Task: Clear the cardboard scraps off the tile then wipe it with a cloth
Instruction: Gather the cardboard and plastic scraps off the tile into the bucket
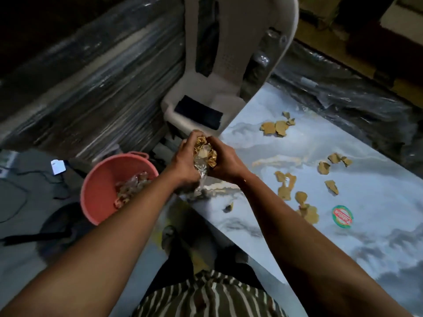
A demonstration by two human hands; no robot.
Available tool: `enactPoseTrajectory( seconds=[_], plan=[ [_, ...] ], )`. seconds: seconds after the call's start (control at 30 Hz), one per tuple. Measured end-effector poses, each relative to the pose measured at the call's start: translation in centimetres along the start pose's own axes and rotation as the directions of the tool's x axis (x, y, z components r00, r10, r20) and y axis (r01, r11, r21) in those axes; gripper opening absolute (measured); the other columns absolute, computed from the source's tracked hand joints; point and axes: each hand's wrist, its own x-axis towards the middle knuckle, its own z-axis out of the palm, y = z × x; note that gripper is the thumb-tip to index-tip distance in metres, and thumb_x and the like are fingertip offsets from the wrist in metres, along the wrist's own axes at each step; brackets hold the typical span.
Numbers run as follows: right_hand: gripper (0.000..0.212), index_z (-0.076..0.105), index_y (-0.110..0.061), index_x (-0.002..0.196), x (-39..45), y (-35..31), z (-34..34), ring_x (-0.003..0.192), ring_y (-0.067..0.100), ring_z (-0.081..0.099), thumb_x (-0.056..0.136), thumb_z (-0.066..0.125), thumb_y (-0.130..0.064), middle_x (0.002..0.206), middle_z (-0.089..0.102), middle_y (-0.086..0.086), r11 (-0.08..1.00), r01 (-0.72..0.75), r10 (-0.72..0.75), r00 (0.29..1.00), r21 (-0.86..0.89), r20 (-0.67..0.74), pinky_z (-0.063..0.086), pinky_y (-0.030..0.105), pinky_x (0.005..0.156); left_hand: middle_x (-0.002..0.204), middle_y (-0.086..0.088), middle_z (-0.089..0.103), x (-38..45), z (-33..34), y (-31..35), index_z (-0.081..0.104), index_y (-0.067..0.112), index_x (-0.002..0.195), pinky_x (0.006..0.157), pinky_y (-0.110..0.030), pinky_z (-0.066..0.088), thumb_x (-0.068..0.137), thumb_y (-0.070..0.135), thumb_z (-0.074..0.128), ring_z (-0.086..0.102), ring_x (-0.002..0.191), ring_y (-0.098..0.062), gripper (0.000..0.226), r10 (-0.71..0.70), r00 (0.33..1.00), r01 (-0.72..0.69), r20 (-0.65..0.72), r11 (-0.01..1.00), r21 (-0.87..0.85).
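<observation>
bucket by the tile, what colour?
Salmon pink: the round plastic bucket, scraps already inside, left of the marbled tile. Head view.

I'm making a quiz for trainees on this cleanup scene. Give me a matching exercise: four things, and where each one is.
Things:
1. pink bucket
2. dark cloth
3. round sticker
4. crumpled wad of scraps

Places:
A. on the tile, near its right side
B. between both hands
C. on the floor left of the tile
D. on the white chair seat

Pairs: 1-C, 2-D, 3-A, 4-B
</observation>
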Motion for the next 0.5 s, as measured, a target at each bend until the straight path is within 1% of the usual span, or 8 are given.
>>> enactPoseTrajectory(
  seconds=[0.07, 0.13, 0.17, 0.23, 0.3, 0.37, 0.4, 0.5],
  plan=[
    [0.079, 0.053, -0.016, 0.138, 2.2, -2.4, 3.3, 0.115, 0.02, 0.063, 0.069, 0.091, -0.02, 0.129, 0.066, 0.005, 1.0, 0.014, -0.014, 0.998, 0.002, 0.061, 0.048, 0.028, 0.091, 0.126, -0.005, 0.058, -0.9, -3.3, -3.1, 0.034, 0.052, 0.136, 0.095, -0.043, 0.058, 0.061, 0.008, 0.084, 0.064, 0.112, -0.023, 0.1, -0.023, 0.999, 0.022, -0.042, 1.0, -0.012],
    [0.088, 0.051, -0.015, 0.141, 4.2, -4.8, 6.6, 0.119, 0.021, 0.061, 0.063, 0.092, -0.014, 0.133, 0.064, 0.006, 1.0, 0.016, -0.016, 0.991, 0.006, 0.13, 0.051, 0.037, 0.099, 0.124, -0.005, 0.059, -2.1, -6.5, -5.9, 0.038, 0.044, 0.135, 0.095, -0.039, 0.056, 0.062, 0.01, 0.085, 0.063, 0.11, -0.021, 0.093, -0.019, 0.996, 0.016, -0.091, 0.999, -0.03],
    [0.092, 0.049, -0.015, 0.143, 5.0, -6.0, 8.1, 0.121, 0.021, 0.059, 0.063, 0.092, -0.012, 0.135, 0.062, 0.006, 1.0, 0.018, -0.018, 0.986, 0.001, 0.167, 0.051, 0.038, 0.102, 0.123, -0.005, 0.06, -2.9, -8.0, -7.1, 0.038, 0.041, 0.134, 0.095, -0.038, 0.056, 0.063, 0.012, 0.085, 0.063, 0.109, -0.021, 0.09, -0.022, 0.994, 0.019, -0.106, 0.999, -0.029],
    [0.093, 0.045, -0.015, 0.148, 6.6, -8.0, 11.0, 0.126, 0.022, 0.057, 0.067, 0.091, -0.014, 0.139, 0.06, 0.007, 0.999, 0.049, -0.046, 0.973, -0.008, 0.226, 0.048, 0.038, 0.107, 0.124, -0.005, 0.06, -4.2, -10.7, -9.5, 0.037, 0.039, 0.136, 0.096, -0.039, 0.055, 0.065, 0.01, 0.085, 0.063, 0.11, -0.021, 0.09, -0.062, 0.99, 0.058, -0.13, 0.997, -0.041],
    [0.092, 0.045, -0.012, 0.15, 8.2, -9.6, 13.9, 0.13, 0.025, 0.056, 0.07, 0.091, -0.016, 0.143, 0.059, 0.01, 0.996, 0.089, -0.079, 0.957, -0.024, 0.28, 0.045, 0.036, 0.11, 0.127, -0.004, 0.06, -5.5, -12.8, -12.1, 0.035, 0.043, 0.138, 0.098, -0.041, 0.056, 0.069, 0.008, 0.084, 0.063, 0.114, -0.022, 0.091, -0.137, 0.981, 0.129, -0.139, 0.99, -0.062],
    [0.09, 0.046, -0.009, 0.15, 9.5, -10.9, 16.5, 0.132, 0.028, 0.056, 0.071, 0.089, -0.012, 0.144, 0.058, 0.013, 0.994, 0.107, -0.089, 0.937, -0.035, 0.338, 0.042, 0.029, 0.109, 0.127, -0.001, 0.061, -6.6, -14.3, -14.4, 0.034, 0.05, 0.138, 0.095, -0.046, 0.058, 0.07, 0.009, 0.082, 0.065, 0.113, -0.023, 0.092, -0.216, 0.963, 0.203, -0.164, 0.975, -0.089],
    [0.089, 0.046, -0.007, 0.15, 10.1, -11.4, 17.7, 0.133, 0.029, 0.055, 0.071, 0.088, -0.009, 0.145, 0.058, 0.014, 0.993, 0.115, -0.092, 0.928, -0.042, 0.361, 0.039, 0.025, 0.107, 0.126, -0.001, 0.061, -7.1, -14.9, -15.6, 0.034, 0.05, 0.139, 0.093, -0.046, 0.059, 0.07, 0.008, 0.081, 0.065, 0.113, -0.023, 0.093, -0.252, 0.95, 0.237, -0.181, 0.966, -0.101],
    [0.087, 0.048, 0.001, 0.147, 11.6, -12.2, 20.7, 0.135, 0.031, 0.052, 0.069, 0.087, -0.001, 0.146, 0.055, 0.02, 0.988, 0.153, -0.126, 0.9, -0.032, 0.418, 0.029, 0.011, 0.101, 0.13, -0.004, 0.057, -8.1, -16.1, -18.5, 0.031, 0.041, 0.145, 0.092, -0.047, 0.058, 0.067, 0.005, 0.082, 0.063, 0.114, -0.024, 0.1, -0.313, 0.929, 0.295, -0.197, 0.948, -0.118]
  ],
)
